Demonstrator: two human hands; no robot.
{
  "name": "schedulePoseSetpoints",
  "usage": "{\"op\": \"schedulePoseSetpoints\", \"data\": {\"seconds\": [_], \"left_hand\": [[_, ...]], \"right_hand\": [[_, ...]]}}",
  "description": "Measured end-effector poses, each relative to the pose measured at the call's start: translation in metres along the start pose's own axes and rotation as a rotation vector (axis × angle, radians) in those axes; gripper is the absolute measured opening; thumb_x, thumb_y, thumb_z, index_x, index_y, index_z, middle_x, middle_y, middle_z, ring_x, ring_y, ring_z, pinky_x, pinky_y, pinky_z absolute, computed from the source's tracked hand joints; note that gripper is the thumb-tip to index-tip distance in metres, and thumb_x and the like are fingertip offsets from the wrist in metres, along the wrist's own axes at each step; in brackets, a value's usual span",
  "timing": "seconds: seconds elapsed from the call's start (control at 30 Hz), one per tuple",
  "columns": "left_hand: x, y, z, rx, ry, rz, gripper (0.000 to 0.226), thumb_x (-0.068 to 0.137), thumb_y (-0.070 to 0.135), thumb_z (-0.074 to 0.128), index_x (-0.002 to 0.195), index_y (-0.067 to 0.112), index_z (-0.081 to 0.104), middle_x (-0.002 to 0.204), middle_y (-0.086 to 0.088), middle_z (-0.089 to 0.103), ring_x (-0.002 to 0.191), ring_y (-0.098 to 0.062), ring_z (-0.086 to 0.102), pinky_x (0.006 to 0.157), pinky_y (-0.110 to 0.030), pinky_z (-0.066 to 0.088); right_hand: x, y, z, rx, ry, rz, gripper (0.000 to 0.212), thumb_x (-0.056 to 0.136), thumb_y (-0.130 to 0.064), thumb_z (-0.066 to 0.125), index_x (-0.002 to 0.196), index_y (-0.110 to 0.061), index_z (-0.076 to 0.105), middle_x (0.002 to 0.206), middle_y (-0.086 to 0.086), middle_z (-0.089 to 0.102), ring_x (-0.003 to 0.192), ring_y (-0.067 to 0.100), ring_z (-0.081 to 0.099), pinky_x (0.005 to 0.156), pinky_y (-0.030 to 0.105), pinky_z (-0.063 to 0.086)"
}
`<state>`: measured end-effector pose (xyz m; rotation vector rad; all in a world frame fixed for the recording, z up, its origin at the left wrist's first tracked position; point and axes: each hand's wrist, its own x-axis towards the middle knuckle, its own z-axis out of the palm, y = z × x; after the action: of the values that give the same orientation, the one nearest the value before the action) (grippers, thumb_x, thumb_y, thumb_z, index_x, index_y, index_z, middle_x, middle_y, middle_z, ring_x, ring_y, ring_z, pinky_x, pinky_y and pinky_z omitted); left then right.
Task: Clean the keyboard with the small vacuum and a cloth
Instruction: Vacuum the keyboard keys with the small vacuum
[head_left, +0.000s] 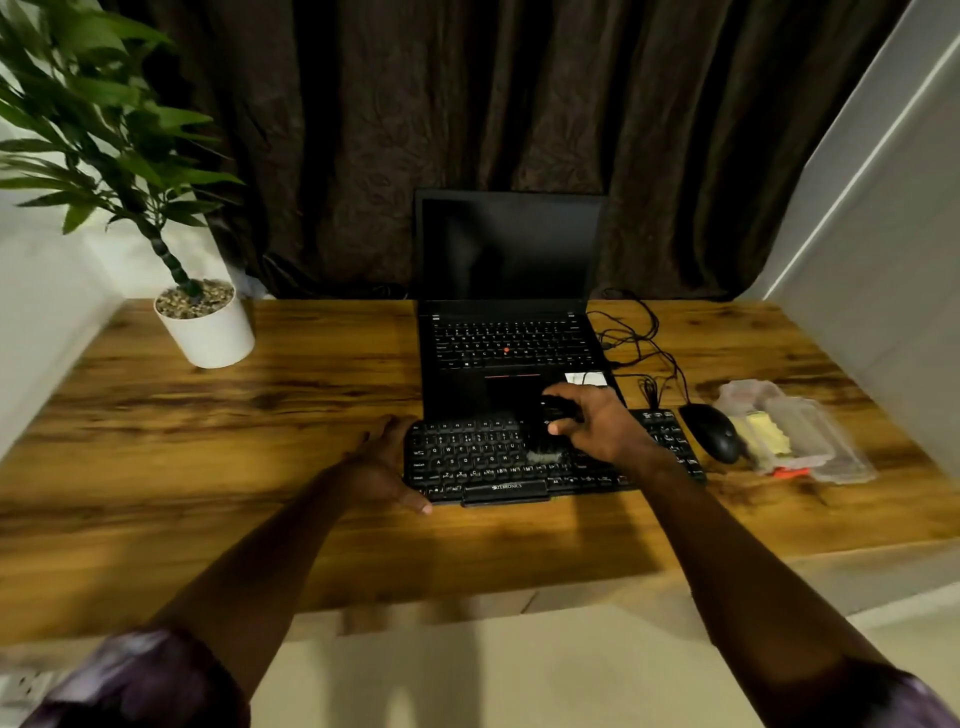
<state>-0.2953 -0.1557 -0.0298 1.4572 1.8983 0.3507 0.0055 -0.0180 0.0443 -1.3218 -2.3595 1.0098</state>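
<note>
A black external keyboard (467, 457) lies on the wooden desk (234, 415), in front of an open black laptop (509, 332). My right hand (597, 423) is over the keyboard's middle, closed around a small black vacuum (553, 415) whose pale brush end (543, 457) touches the keys. My left hand (384, 462) rests against the keyboard's left edge, thumb at the front corner, steadying it. No cloth is clearly visible.
A black mouse (714, 431) and tangled cables (639, 343) lie right of the keyboard. A clear plastic pack (795, 431) with yellow contents sits further right. A potted plant (208, 327) stands at the back left. A dark curtain hangs behind the desk.
</note>
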Motion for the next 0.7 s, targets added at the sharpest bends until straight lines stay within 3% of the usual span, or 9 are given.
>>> {"op": "schedulePoseSetpoints", "data": {"seconds": [0.1, 0.23, 0.4, 0.57, 0.7], "left_hand": [[0.005, -0.004, 0.002, 0.029, -0.007, -0.047, 0.146, 0.031, 0.066, 0.088, 0.151, 0.047, 0.008, 0.163, 0.004, 0.007, 0.149, -0.034, 0.004, 0.118, -0.062, 0.016], [0.016, -0.016, 0.01, 0.074, 0.032, -0.061, 0.148, 0.024, 0.078, 0.084, 0.148, 0.054, 0.007, 0.162, 0.006, 0.011, 0.148, -0.035, 0.01, 0.115, -0.064, 0.023], [0.015, -0.014, 0.01, 0.063, 0.031, -0.047, 0.138, 0.035, 0.068, 0.087, 0.147, 0.056, 0.008, 0.162, 0.006, 0.011, 0.148, -0.036, 0.009, 0.117, -0.063, 0.019], [0.011, -0.009, 0.006, 0.083, 0.028, -0.058, 0.146, 0.028, 0.074, 0.086, 0.15, 0.05, 0.009, 0.163, 0.003, 0.008, 0.149, -0.036, 0.008, 0.117, -0.061, 0.019], [0.011, -0.006, 0.005, 0.101, 0.019, -0.067, 0.15, 0.026, 0.075, 0.086, 0.151, 0.047, 0.009, 0.163, 0.005, 0.005, 0.149, -0.034, 0.007, 0.118, -0.059, 0.02]], "right_hand": [[0.002, -0.003, 0.001, -0.03, -0.004, -0.005, 0.053, 0.088, -0.008, 0.071, 0.133, -0.03, 0.056, 0.126, 0.003, 0.061, 0.111, 0.017, 0.06, 0.092, 0.035, 0.056], [0.006, -0.017, 0.014, -0.038, -0.022, -0.055, 0.053, 0.088, -0.007, 0.07, 0.135, -0.028, 0.055, 0.128, 0.002, 0.058, 0.108, 0.014, 0.059, 0.086, 0.026, 0.053], [0.003, -0.005, 0.003, 0.003, -0.019, -0.026, 0.052, 0.087, -0.011, 0.072, 0.133, -0.029, 0.056, 0.13, 0.005, 0.06, 0.117, 0.019, 0.058, 0.098, 0.038, 0.053], [-0.006, 0.02, -0.017, -0.029, 0.029, 0.025, 0.053, 0.086, -0.01, 0.073, 0.133, -0.028, 0.057, 0.127, 0.002, 0.06, 0.114, 0.017, 0.059, 0.088, 0.022, 0.052], [-0.005, 0.014, -0.011, -0.049, 0.023, -0.002, 0.052, 0.087, -0.009, 0.071, 0.132, -0.03, 0.056, 0.126, 0.002, 0.058, 0.106, 0.012, 0.06, 0.08, 0.022, 0.056]]}}
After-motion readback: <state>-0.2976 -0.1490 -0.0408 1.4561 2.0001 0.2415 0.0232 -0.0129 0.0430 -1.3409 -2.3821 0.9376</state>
